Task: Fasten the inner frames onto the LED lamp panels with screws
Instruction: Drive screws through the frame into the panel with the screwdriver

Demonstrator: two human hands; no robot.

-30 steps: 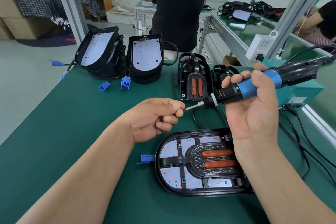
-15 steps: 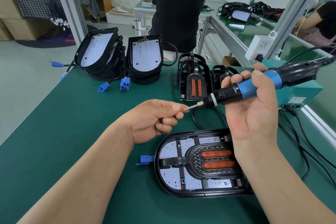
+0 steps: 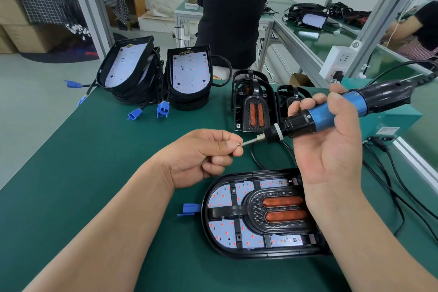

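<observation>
LED lamp panel lies flat on the green bench mat, close to the person, its rounded end to the left and a blue connector sticking out at that end. The black inner frame, with two orange reflector strips, sits inside it.

Above the panel, the left hand has its fingers curled, and thumb and forefinger pinch a tiny screw right at the tip of the bit. The right hand grips the blue-and-black electric screwdriver around its barrel, palm toward the camera. The tool lies nearly level with its bit pointing left.

At the far edge of the mat stand two stacks of bare panels with blue plugs. Just to their right is a stack of spare inner frames. A teal box sits at the right.
</observation>
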